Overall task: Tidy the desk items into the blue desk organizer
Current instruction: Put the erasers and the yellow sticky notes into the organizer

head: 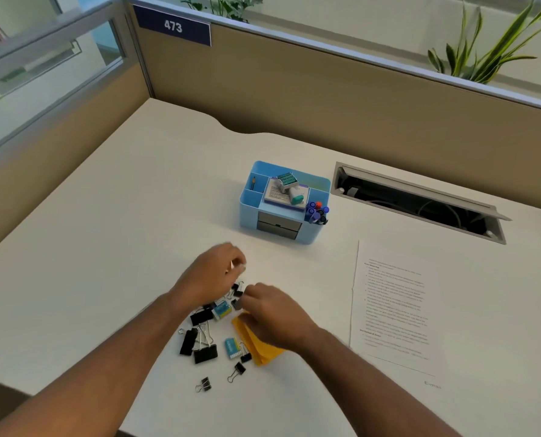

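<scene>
A white tabletop (136, 200) sits in a cubicle of tan partition walls (325, 99), with a "473" sign (173, 25) far left. Green plants (496, 48) rise behind; an open cable tray (420, 203) lies right.

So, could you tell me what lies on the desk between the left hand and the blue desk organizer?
Nothing: in the head view, bare white desk separates the left hand from the blue desk organizer.

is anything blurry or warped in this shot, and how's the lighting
Head view: the left hand is motion-blurred at the fingers; the right hand is sharper. Wide-angle distortion bends the partition top rail. Lighting is soft and even, with a faint shadow beside the blue organizer. The printed sheet text is unreadable.
</scene>
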A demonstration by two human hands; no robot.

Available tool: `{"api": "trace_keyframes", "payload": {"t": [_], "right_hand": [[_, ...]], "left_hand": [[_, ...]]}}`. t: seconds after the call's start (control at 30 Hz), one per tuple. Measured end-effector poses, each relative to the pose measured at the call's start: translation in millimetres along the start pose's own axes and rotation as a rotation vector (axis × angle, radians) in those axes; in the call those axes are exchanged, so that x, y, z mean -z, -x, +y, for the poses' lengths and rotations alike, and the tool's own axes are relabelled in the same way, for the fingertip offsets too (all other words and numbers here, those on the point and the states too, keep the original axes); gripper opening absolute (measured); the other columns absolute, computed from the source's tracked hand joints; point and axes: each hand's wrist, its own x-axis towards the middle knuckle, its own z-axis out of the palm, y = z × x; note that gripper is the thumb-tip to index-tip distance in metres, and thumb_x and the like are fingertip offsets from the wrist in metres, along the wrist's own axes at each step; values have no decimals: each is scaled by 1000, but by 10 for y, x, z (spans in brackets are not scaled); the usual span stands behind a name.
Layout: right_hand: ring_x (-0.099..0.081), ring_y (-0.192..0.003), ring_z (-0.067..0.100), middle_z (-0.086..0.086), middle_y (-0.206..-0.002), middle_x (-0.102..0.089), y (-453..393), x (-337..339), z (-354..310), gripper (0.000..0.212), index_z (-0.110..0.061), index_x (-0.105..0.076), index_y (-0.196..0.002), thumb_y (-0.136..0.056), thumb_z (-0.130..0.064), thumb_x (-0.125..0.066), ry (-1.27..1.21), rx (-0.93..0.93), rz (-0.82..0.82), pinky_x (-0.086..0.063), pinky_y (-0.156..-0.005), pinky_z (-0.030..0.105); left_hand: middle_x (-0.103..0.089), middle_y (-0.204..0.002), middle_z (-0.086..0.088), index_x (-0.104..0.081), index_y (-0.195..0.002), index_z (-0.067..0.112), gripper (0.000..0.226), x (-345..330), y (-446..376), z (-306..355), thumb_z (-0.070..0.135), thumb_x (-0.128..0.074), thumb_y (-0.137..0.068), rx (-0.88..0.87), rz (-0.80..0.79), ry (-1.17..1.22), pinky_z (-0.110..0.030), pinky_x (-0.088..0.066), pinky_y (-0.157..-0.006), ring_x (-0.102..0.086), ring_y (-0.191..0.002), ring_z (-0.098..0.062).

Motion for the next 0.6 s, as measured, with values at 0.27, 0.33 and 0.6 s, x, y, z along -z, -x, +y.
{"api": "trace_keyframes", "payload": {"t": [0.27, 0.33, 0.6], "right_hand": [[-54, -88, 29, 8, -105, -62, 91, -302, -244, 31, -9, -66, -101, -80, -30, -74, 33, 88, -161, -47, -72, 39], [-53, -89, 29, 9, -104, -61, 112, -325, -284, 33, -8, -64, -100, -80, -32, -76, 58, 84, -187, -46, -73, 40], [-51, -94, 29, 10, -110, -56, 122, -331, -414, 31, -10, -57, -109, -84, -25, -67, 106, 53, -181, -45, -78, 41]], "left_hand": [[-56, -103, 17, -64, -108, 30, 28, -201, 647, -320, 40, -63, -81, -70, -84, -107, -26, -48, -82, -52, -95, -3], [-56, -105, 16, -64, -111, 30, 31, -217, 682, -320, 39, -65, -81, -93, -73, -159, -26, -46, -84, -51, -97, -5], [-56, -114, 12, -59, -121, 29, 34, -266, 742, -294, 34, -63, -87, -80, -98, -215, -28, -43, -90, -51, -105, -11]]}}
